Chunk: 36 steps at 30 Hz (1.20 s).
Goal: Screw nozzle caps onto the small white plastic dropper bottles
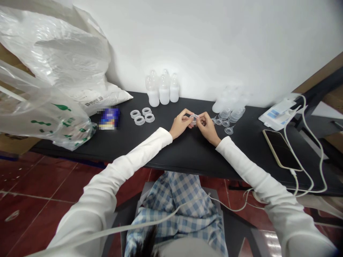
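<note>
Checked cloth (193,225) is nearest me; past it, above the tabletop (187,153), left hand (180,124) and right hand (208,127) have fingers pinched on a clear ring (194,115). Should be light, slick, fairly stiff; I'd hold opposite rim edges. Four loose rings (139,123) left, flared parts (237,114) right, bottles (164,93) behind left.

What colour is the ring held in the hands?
The ring is a translucent, whitish clear; it shows in the head view.
</note>
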Motion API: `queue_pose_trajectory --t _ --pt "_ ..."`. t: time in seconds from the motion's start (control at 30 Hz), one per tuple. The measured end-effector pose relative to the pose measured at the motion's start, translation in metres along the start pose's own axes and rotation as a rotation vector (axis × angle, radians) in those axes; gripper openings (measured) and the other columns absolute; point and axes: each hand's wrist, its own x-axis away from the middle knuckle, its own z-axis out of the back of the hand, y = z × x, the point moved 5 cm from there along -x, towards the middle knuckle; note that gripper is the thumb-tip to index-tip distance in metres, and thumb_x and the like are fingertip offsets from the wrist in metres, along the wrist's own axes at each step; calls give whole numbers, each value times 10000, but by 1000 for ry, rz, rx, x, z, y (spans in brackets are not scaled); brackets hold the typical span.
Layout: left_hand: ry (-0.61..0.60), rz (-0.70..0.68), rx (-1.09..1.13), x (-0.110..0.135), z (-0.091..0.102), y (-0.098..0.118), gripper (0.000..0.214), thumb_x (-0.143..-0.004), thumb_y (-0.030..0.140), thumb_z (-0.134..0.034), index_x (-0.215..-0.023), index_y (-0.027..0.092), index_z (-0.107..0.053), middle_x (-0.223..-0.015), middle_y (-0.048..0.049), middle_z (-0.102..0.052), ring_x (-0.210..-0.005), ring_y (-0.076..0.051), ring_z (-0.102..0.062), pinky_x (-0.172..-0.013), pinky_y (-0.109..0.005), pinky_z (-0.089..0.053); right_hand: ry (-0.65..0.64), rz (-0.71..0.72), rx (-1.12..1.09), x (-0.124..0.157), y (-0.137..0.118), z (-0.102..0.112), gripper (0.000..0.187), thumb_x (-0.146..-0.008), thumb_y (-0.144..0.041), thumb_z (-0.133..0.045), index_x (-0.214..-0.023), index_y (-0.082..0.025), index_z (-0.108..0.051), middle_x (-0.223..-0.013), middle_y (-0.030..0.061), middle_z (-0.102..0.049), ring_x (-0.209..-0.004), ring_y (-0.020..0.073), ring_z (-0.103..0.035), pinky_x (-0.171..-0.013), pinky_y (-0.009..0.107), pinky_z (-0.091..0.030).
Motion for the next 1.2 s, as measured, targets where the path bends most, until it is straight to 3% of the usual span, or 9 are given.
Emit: queue_pose_trajectory --t 0.53,0.8,1.03,1.2 --pt "-22 -11 -48 -1 0 -1 298 -832 343 -775 -825 192 -518 -605 51 -658 -507 -79 -615 -502 -187 -482 -23 -66 -86 -1 8 -2 499 -837 -705 -680 -791 -247 -488 -601 -71 -500 -541 101 -421 -545 275 -317" --pt "-24 -13 -2 0 -1 -4 348 -883 499 -727 -927 184 -585 -614 44 -664 -542 -92 -647 -533 -196 -505 1 -135 -127 -1 12 -3 557 -825 -795 -616 -807 -255 -481 -638 -54 -537 -572 117 -498 -564 283 -377" --pt "-79 56 21 -5 -1 -10 371 -857 486 -767 -967 163 -621 -647 18 -688 -591 -109 -677 -585 -210 -534 3 -34 -30 -2 5 -2 498 -869 -719 -626 -807 -249 -474 -664 -60 -480 -573 104 -415 -552 281 -334" --pt "-117 26 26 -3 -2 -10 371 -851 476 -770 -993 175 -604 -687 20 -714 -646 -102 -701 -647 -212 -562 4 -9 -30 -2 4 -1 441 -887 -633 -653 -791 -246 -464 -680 -55 -470 -591 106 -419 -562 282 -326"
